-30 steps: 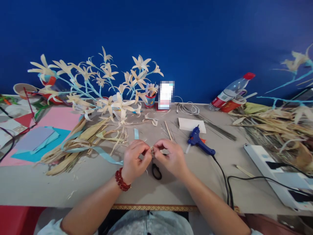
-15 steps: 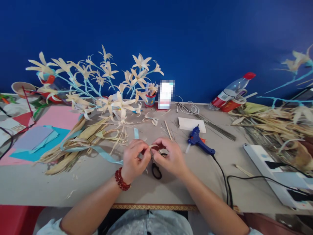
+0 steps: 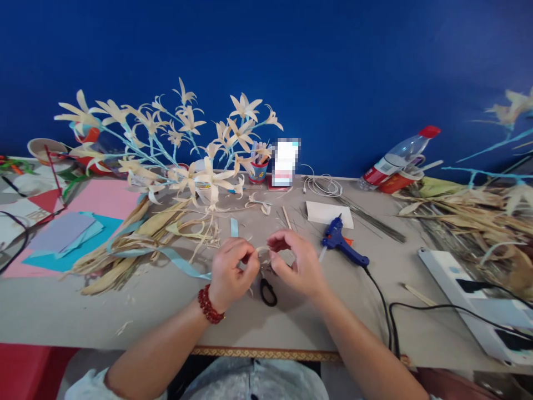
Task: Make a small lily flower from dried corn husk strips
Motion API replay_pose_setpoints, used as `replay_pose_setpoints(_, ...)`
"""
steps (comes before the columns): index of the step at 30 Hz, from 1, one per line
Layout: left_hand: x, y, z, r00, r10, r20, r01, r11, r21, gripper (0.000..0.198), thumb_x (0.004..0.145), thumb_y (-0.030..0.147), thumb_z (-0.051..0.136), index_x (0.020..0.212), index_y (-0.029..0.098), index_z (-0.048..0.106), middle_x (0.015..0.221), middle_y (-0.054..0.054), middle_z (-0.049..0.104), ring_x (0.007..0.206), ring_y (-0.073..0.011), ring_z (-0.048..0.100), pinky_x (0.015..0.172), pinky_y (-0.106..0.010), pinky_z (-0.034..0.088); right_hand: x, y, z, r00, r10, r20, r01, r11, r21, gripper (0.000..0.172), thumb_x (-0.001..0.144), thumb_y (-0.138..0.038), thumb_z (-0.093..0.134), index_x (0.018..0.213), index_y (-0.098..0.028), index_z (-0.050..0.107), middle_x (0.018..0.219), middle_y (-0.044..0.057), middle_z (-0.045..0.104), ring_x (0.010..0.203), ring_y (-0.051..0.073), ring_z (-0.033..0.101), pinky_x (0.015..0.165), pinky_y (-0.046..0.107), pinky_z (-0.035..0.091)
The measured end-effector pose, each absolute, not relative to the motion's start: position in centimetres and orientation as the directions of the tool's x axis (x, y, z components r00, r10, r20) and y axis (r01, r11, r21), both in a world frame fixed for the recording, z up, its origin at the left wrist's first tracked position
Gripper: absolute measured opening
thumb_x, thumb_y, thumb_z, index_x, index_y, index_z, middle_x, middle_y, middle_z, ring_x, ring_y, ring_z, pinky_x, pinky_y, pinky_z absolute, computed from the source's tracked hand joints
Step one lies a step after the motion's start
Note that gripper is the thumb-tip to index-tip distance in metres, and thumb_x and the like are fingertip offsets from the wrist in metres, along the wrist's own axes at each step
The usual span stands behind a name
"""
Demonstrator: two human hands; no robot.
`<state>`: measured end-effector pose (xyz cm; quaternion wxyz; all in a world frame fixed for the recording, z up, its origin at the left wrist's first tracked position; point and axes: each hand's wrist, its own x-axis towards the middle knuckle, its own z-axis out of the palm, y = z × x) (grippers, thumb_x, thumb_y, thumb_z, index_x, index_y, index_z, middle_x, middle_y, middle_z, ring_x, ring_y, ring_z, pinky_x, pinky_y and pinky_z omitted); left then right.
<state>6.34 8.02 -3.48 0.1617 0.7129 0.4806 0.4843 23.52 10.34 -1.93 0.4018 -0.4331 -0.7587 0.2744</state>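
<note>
Over the middle of the table, my left hand has its thumb and forefinger pinched on a thin, pale strip, which looks like corn husk. My right hand is just right of the strip, its thumb and forefinger curved and apart at the tips. The strip's free end points toward the right fingertips; whether it touches them is hard to make out. Beneath both hands lie scissors with black handles, partly hidden. A light-blue ribbon runs along the table to my left hand.
Pale handmade flowers on blue stems stand at the back left. Dried husks and coloured paper lie left. A blue glue gun, thin wires, a bottle and a power strip are right.
My right thumb and forefinger have parted and moved slightly right, away from the strip. My left hand keeps its pinch. The whole view has shifted slightly.
</note>
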Motion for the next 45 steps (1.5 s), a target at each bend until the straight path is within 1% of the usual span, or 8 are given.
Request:
replay_pose_setpoints(7, 6.6, 7.9, -3.7, 0.115, 0.842, 0.526, 0.555, -0.494, 0.669, 0.019, 0.082, 0.015, 0.052, 0.064, 0.022, 0.050, 0.061, 0.000, 0.053, 0.063, -0.0170, 0.050, 0.065, -0.031, 0.041, 22.1, 9.7, -2.3, -0.300, 0.863, 0.406, 0.507, 0.504, -0.699, 0.008, 0.080, -0.017, 0.056, 0.073, -0.021, 0.058, 0.067, 0.000, 0.063, 0.063, 0.016, 0.061, 0.058, 0.025, 0.046)
replay_pose_setpoints(15, 6.4, 8.1, -3.7, 0.061, 0.837, 0.544, 0.542, -0.486, 0.686, 0.020, 0.080, 0.013, 0.052, 0.063, 0.022, 0.048, 0.059, 0.001, 0.051, 0.060, -0.0162, 0.048, 0.063, -0.031, 0.039, 24.5, 11.0, -2.2, -0.201, 0.824, 0.530, 0.612, 0.528, -0.589, 0.009, 0.079, -0.013, 0.056, 0.075, -0.021, 0.058, 0.072, 0.001, 0.065, 0.065, 0.017, 0.062, 0.063, 0.027, 0.046)
replay_pose_setpoints(20, 6.3, 7.9, -3.7, 0.092, 0.849, 0.521, 0.534, -0.483, 0.693, 0.021, 0.082, 0.014, 0.053, 0.064, 0.021, 0.047, 0.060, 0.001, 0.051, 0.062, -0.0161, 0.048, 0.064, -0.031, 0.039, 23.5, 10.1, -1.6, -0.337, 0.846, 0.413, 0.530, 0.533, -0.660, 0.012, 0.080, -0.019, 0.057, 0.092, -0.020, 0.058, 0.085, 0.005, 0.066, 0.073, 0.018, 0.064, 0.067, 0.029, 0.049)
replay_pose_setpoints(26, 6.4, 7.9, -3.7, 0.106, 0.850, 0.516, 0.542, -0.484, 0.687, 0.020, 0.082, 0.014, 0.052, 0.063, 0.021, 0.047, 0.060, 0.001, 0.051, 0.062, -0.0161, 0.047, 0.064, -0.031, 0.038, 22.8, 10.0, -2.3, -0.319, 0.853, 0.413, 0.602, 0.519, -0.607, 0.008, 0.081, -0.016, 0.056, 0.075, -0.021, 0.057, 0.068, 0.000, 0.064, 0.063, 0.016, 0.061, 0.060, 0.025, 0.045)
replay_pose_setpoints(31, 6.3, 8.0, -3.5, 0.047, 0.874, 0.483, 0.502, -0.439, 0.745, 0.020, 0.082, 0.013, 0.051, 0.062, 0.020, 0.049, 0.060, 0.001, 0.052, 0.061, -0.0149, 0.048, 0.063, -0.029, 0.037, 24.8, 11.1, -2.0, -0.221, 0.836, 0.503, 0.625, 0.517, -0.585, 0.006, 0.080, -0.014, 0.056, 0.080, -0.020, 0.059, 0.075, 0.003, 0.065, 0.064, 0.016, 0.062, 0.062, 0.027, 0.048)
replay_pose_setpoints(37, 6.2, 8.1, -3.3, 0.062, 0.951, 0.304, 0.321, -0.307, 0.896, 0.021, 0.081, 0.014, 0.048, 0.060, 0.018, 0.050, 0.058, 0.002, 0.051, 0.057, -0.0128, 0.047, 0.058, -0.025, 0.035, 24.3, 10.9, -1.1, -0.567, 0.663, 0.489, 0.425, 0.744, -0.516, 0.033, 0.081, -0.011, 0.055, 0.112, -0.022, 0.058, 0.119, 0.010, 0.063, 0.108, 0.024, 0.059, 0.090, 0.037, 0.049)
replay_pose_setpoints(41, 6.2, 8.5, -4.0, 0.145, 0.983, 0.116, 0.088, -0.129, 0.988, 0.021, 0.079, 0.016, 0.046, 0.058, 0.019, 0.047, 0.054, 0.003, 0.046, 0.053, -0.0114, 0.041, 0.052, -0.024, 0.032, 24.0, 11.0, -1.3, -0.621, 0.637, 0.457, 0.403, 0.760, -0.510, 0.017, 0.087, -0.013, 0.054, 0.098, -0.021, 0.063, 0.103, 0.009, 0.069, 0.095, 0.022, 0.063, 0.082, 0.034, 0.049)
replay_pose_setpoints(45, 6.0, 8.7, -4.4, 0.175, 0.984, 0.019, -0.068, -0.007, 0.998, 0.016, 0.082, 0.019, 0.048, 0.067, 0.017, 0.053, 0.061, 0.002, 0.051, 0.057, -0.0123, 0.047, 0.056, -0.024, 0.036, 24.4, 11.3, -1.7, -0.561, 0.773, 0.297, 0.384, 0.561, -0.734, 0.008, 0.089, -0.020, 0.057, 0.089, -0.020, 0.065, 0.084, 0.004, 0.070, 0.077, 0.017, 0.063, 0.070, 0.028, 0.048)
